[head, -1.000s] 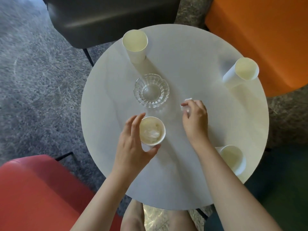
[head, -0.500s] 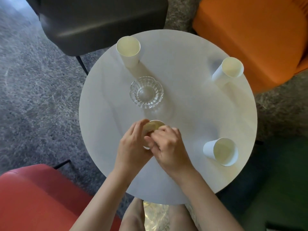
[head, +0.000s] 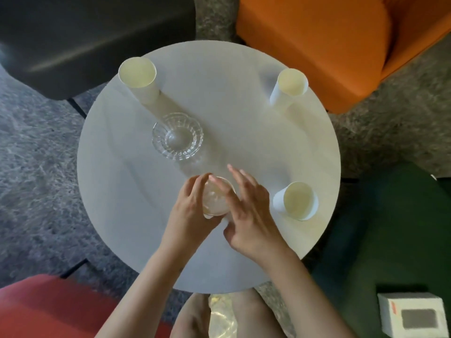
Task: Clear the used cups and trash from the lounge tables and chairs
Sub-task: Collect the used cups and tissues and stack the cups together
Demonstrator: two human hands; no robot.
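The table point(head: 122, 191) top is smooth and matt; the cups point(head: 295, 201) look like matt paper. The bowl point(head: 177, 136) is glossy ribbed glass, the carpet point(head: 36, 167) rough.

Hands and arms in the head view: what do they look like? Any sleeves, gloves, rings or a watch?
The left hand and right hand are bare, with no gloves and no rings that show. Both forearms are uncovered down to the bottom edge of the picture. No sleeve, watch or bracelet is in view.
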